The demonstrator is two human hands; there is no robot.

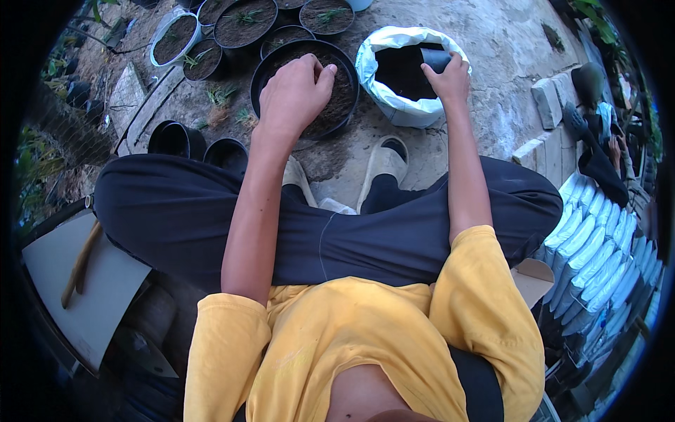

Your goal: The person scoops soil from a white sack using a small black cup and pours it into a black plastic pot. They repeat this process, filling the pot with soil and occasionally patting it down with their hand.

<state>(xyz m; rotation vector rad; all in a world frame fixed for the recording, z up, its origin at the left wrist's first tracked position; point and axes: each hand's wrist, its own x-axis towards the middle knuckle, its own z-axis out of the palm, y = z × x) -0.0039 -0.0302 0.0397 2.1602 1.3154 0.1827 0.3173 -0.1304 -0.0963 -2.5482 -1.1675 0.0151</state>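
Observation:
Over the large black round pot [252, 87] of brown soil, my left hand [295, 89] hangs with its fingers curled in and its thumb near the index finger. The back of the hand hides whatever may be between the fingertips. My right hand [452, 79] grips the rim of a small dark plastic cup [435, 60], tilted inside the white sack [414, 113]. The sack stands upright with its top rolled down, and dark soil [398, 71] fills much of it.
Several soil-filled pots with grassy plants, including a black pot [245, 26] and a white-rimmed pot [174, 39], stand ahead. Two black pots [176, 140] sit by my left knee. Concrete blocks [546, 103] and stacked filled bags [596, 248] lie to the right.

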